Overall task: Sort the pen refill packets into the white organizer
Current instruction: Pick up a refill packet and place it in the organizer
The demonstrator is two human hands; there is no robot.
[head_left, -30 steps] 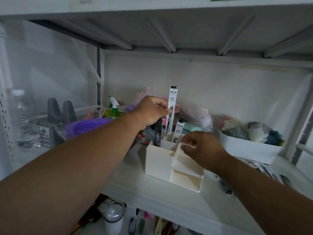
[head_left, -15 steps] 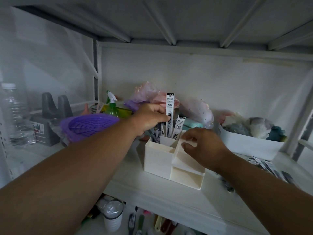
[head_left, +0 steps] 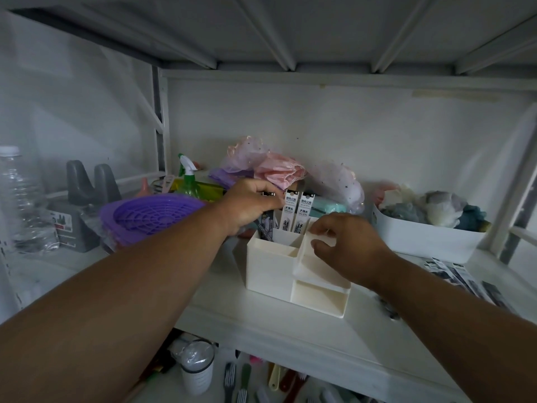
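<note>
The white organizer (head_left: 270, 266) stands on the shelf, with tall back compartments and stepped trays at its front right. Two white pen refill packets (head_left: 302, 212) stand upright side by side in a back compartment, and darker packets (head_left: 266, 228) lean in the compartment to their left. My left hand (head_left: 250, 203) is above the back left compartment, its fingertips pinching the top edge of the left white packet (head_left: 289, 212). My right hand (head_left: 345, 245) grips the rim of the organizer's upper tray. Several loose refill packets (head_left: 459, 274) lie flat on the shelf at the right.
A purple basket (head_left: 151, 213), a grey stand (head_left: 84, 205) and a clear water bottle (head_left: 17, 199) sit at the left. A green spray bottle (head_left: 187, 178) and pink bags (head_left: 276, 170) are behind the organizer. A white bin (head_left: 421, 242) of soft items stands at the right. Utensils lie on the lower shelf.
My left hand has lowered the white refill packet from above the organizer down into a back compartment beside another packet. My right hand has stayed on the organizer.
</note>
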